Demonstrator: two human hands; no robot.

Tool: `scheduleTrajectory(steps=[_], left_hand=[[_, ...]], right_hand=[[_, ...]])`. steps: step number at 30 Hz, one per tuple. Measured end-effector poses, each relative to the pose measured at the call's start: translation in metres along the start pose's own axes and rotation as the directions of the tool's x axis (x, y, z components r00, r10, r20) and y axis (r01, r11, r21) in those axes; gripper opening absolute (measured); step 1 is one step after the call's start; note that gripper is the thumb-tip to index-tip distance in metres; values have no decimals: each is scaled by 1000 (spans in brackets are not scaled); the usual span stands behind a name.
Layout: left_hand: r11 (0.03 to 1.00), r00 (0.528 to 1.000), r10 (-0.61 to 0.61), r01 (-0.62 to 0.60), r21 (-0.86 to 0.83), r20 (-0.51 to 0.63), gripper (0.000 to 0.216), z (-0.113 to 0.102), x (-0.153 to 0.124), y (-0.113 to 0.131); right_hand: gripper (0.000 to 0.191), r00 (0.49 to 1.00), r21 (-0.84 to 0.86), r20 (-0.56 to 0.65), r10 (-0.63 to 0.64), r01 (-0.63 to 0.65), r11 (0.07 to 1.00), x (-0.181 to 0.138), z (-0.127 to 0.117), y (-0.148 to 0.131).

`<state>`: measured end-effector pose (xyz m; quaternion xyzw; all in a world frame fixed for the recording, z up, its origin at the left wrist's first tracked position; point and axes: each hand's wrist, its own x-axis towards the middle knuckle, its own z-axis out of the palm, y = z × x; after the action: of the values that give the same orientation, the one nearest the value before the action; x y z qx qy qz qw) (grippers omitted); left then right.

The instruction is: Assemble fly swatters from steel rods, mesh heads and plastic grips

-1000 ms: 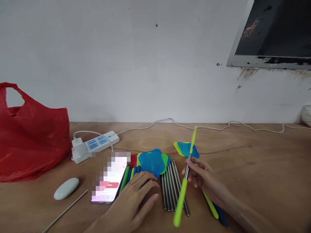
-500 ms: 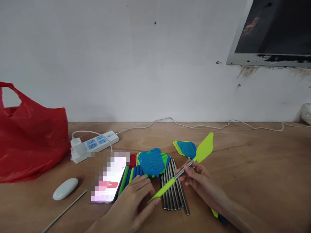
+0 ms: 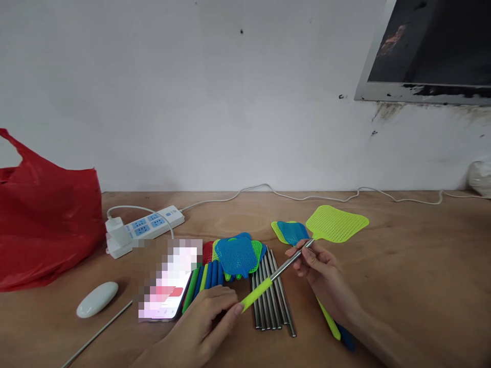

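My right hand (image 3: 320, 270) pinches the steel shaft of a lime-green fly swatter (image 3: 336, 224), its mesh head lying flat toward the right. My left hand (image 3: 207, 322) rests on the table, fingertips touching the swatter's green grip end (image 3: 256, 295). Beneath the shaft lie several bare steel rods (image 3: 270, 299). A pile of blue, green and red swatter heads (image 3: 236, 254) with coloured handles (image 3: 203, 278) sits beside the left hand. Two finished swatters (image 3: 288, 231) lie under my right hand.
A phone (image 3: 169, 291) with a lit screen lies left of my left hand. Further left are a white oval object (image 3: 97, 299), a loose thin rod (image 3: 97, 335), a white power strip (image 3: 143, 225) and a red plastic bag (image 3: 42, 225). A white cable (image 3: 326, 197) runs along the wall.
The green swatter has swung from nearly upright to lying low across the rods, head turned flat to the right. My left hand's fingertips have come onto its grip end.
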<state>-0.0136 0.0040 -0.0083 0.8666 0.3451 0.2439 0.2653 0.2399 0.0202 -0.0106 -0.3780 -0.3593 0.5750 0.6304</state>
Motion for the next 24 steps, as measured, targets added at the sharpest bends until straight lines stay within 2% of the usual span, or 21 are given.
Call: scheduleTrajectory(steps=[5,8,12,16,24], left_hand=[[993,1000,28,-28,113,5,35,3,1,-3],[982,999,46,-43,183,-12,34,3,1,-5],[959,994,68,-43,280,-79,32,3,1,-9],[949,988,99,-59,308,-116,32,3,2,-12],[918,968,145,-55,392,-204,34,1,2,-11]], right_hand=[[28,979,99,-192,-70,90,991,9,-10,-2],[29,965,134,-257,-46,83,987,14,-16,-2],[29,983,51,-181,43,-34,998,13,-15,-2],[36,991,-78,-90,101,-108,991,5,-7,4],[41,989,-177,-88,120,-134,975,0,-3,7]])
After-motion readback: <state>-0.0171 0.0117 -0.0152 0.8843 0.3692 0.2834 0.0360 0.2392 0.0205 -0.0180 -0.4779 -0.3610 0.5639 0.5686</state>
